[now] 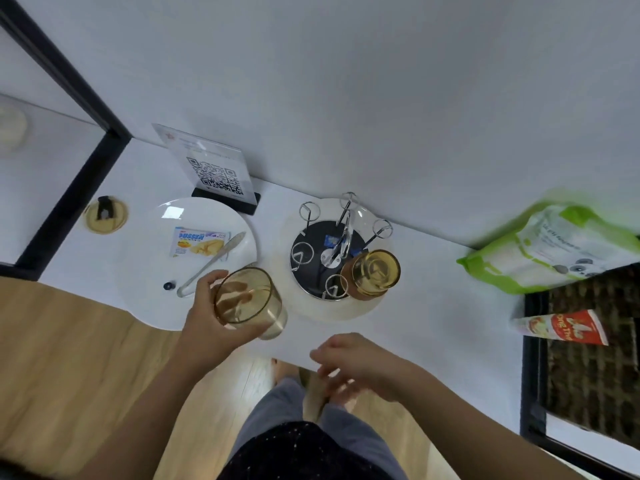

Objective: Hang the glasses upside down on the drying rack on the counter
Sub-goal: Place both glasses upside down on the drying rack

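Note:
An amber glass (247, 297) is gripped in my left hand (211, 327) just above the counter's front edge, mouth up toward me, left of the drying rack (332, 254). The rack is a dark round base with several looped metal pegs, standing on a pale round mat (346, 311). A second amber glass (372, 273) hangs upside down on the rack's front right peg. My right hand (353, 367) hovers over the counter edge in front of the rack, fingers loosely curled and holding nothing.
A white plate (149, 278) holds a snack packet (199, 241) and metal tongs (214, 263). Behind it stands a QR code sign (214, 174). A round coaster (105, 214) lies far left. A green bag (554, 247) and a red packet (568, 329) sit at the right.

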